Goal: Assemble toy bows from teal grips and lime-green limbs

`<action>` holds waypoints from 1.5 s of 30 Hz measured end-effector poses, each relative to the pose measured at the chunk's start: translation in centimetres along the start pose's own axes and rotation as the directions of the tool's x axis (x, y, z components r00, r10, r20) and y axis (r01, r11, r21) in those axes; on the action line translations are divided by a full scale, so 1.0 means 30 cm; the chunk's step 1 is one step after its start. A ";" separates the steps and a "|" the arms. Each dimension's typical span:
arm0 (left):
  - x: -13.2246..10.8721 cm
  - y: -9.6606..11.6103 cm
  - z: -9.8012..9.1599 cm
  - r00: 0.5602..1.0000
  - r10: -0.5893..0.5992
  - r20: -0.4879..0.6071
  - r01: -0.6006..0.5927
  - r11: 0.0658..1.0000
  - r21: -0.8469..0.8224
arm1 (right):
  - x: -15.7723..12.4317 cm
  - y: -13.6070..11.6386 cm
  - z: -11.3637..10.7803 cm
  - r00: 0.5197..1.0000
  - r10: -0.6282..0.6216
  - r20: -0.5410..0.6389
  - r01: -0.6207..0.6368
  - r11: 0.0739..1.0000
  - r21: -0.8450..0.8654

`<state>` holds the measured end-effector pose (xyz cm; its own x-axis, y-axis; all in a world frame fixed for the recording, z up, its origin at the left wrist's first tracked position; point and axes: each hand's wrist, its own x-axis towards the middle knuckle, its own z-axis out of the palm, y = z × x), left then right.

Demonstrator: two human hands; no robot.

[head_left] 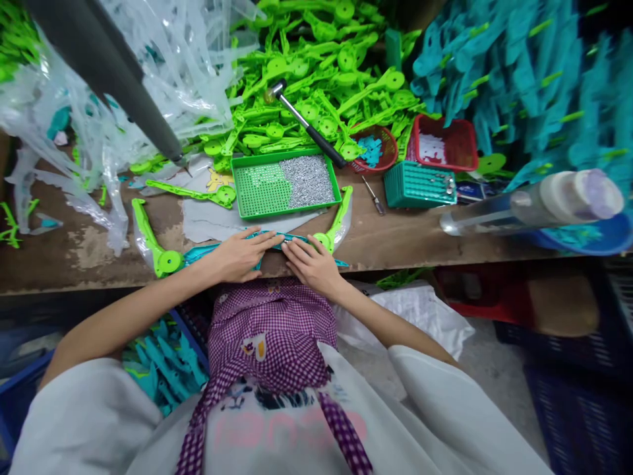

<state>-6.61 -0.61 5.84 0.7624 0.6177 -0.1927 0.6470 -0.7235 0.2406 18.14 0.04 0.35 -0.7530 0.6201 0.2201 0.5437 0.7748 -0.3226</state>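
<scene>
A bow-shaped plastic piece lies along the front edge of the bench, with a teal middle part (200, 253) and a lime-green arm (151, 237) at its left end. A second green arm (340, 221) sits at the right end, and clear plastic film backs both arms. My left hand (247, 254) is closed over the teal middle, fingers pointing right, thumb hidden. My right hand (314, 264) grips the same part just to the right, its fingertips close to those of the left. What lies under the fingers is mostly hidden.
Behind the piece stands a green tray (262, 188) of small metal pieces. A hammer (309, 125) rests on heaped green parts; a screwdriver (373, 196) lies right of the tray. A power driver (128, 86) hangs at left. Baskets, a bottle (534, 201) and teal parts stand right.
</scene>
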 end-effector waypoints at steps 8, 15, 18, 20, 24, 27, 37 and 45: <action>0.014 -0.025 -0.010 0.999 0.027 0.022 -0.028 0.999 0.017 | -0.018 0.011 0.023 0.995 -0.008 -0.103 0.011 1.000 0.024; -0.003 -0.013 0.027 0.994 0.001 -0.107 0.000 1.000 0.012 | -0.004 -0.003 0.015 0.994 0.039 -0.101 -0.031 0.997 0.077; -0.009 0.011 0.047 0.988 -0.050 -0.144 0.053 0.998 0.021 | 0.004 -0.013 0.015 0.989 0.078 -0.123 -0.067 0.993 0.095; -0.012 0.012 0.063 0.983 -0.070 -0.167 0.076 0.997 0.029 | 0.006 -0.018 -0.001 0.987 0.085 -0.135 -0.070 0.991 0.116; -0.012 -0.030 0.080 0.985 -0.025 -0.173 0.033 0.999 0.042 | 0.026 -0.021 -0.118 0.981 0.091 -0.170 -0.059 0.980 0.188; -0.013 -0.063 0.071 0.988 -0.003 -0.155 0.008 1.000 0.027 | 0.100 -0.030 -0.243 0.915 0.252 -0.314 -0.153 0.939 0.309; -0.028 -0.001 0.053 0.966 -0.108 -0.234 0.122 0.991 0.047 | 0.265 0.277 -0.383 0.691 0.532 -0.489 -0.231 0.803 0.549; -0.017 -0.001 0.073 0.942 -0.114 -0.316 0.140 0.988 0.062 | 0.391 0.919 -0.725 0.444 0.702 -0.557 -0.823 0.565 0.056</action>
<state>-7.00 -1.58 3.85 0.6414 0.7617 0.0922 0.7470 -0.6474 0.1516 32.35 31.36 14.07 0.2539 0.8877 0.3840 0.9065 -0.0798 -0.4147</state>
